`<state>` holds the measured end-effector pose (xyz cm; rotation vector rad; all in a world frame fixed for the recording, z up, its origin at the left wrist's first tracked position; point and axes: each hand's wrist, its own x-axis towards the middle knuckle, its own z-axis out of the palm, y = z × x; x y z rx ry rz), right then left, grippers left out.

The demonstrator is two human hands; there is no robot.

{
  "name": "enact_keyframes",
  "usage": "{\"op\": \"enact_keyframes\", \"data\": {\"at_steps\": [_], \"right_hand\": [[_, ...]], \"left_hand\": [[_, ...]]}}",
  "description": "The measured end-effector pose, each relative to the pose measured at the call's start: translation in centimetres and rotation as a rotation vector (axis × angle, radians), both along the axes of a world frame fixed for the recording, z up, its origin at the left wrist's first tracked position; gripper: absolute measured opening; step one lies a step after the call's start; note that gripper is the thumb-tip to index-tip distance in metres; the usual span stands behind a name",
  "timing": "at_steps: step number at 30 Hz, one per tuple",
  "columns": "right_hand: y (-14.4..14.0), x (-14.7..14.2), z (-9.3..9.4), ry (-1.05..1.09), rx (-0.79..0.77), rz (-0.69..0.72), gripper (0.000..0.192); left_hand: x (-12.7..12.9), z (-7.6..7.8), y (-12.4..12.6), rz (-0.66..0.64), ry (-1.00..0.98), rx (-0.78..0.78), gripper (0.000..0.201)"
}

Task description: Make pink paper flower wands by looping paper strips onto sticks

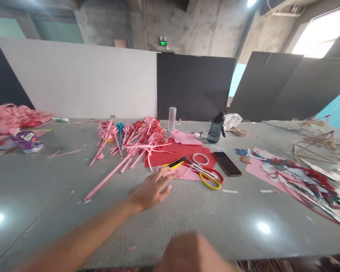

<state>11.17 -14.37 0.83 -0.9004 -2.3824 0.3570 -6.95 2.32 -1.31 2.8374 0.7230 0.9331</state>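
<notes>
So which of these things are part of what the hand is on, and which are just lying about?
In hand:
left hand, reaching to the pink paper
red sheet
scissors
yellow knife
tape ring
pink paper flowers

Lying about:
phone
dark bottle
clear bottle
stick frames
coloured cutouts
purple packet

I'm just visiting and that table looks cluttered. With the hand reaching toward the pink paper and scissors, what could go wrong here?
1. The left hand is reaching onto a small pink paper sheet right beside the yellow-handled scissors; its fingers might brush the blades.
2. The black smartphone lies flat beside the scissors and could be knocked or scratched.
3. The dark water bottle stands near the red paper sheet; tipped over, it might wet the paper.
</notes>
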Motion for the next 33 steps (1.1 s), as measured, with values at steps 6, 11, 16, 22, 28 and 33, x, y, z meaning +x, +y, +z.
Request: {"op": "enact_keyframes", "data": {"at_steps": [6, 11, 16, 22, 28, 33], "right_hand": [[11.6, 3.8, 2.6, 0.454, -0.064, -0.514, 0.024], [13.9, 2.6, 0.0, 0.567, -0.306, -0.456, 0.025], [13.3, 2.4, -1.3, 0.676, -0.338, -0.479, 0.023], [14.0, 3.1, -1.9, 0.744, -0.428, -0.489, 0.023], [13.7, 2.9, -1.4, 0.813, -0.491, -0.453, 0.026], [14.2, 3.9, -1.3, 0.936, -0.495, -0.509, 0.026]], "left_hand": [[-0.2, -0.6, 0.9, 0.036, -0.007, 0.031, 0.061], [-0.4, -0.5, 1.3, 0.045, 0.054, 0.000, 0.065], [-0.3, -0.4, 1.4, 0.027, 0.064, 0.025, 0.061], [-0.1, -0.7, 1.6, 0.000, 0.039, 0.051, 0.054], [-0.5, -0.6, 1.2, -0.105, -0.075, 0.208, 0.041], [-0.9, -0.3, 1.8, -0.003, -0.191, 0.227, 0.032]]}}
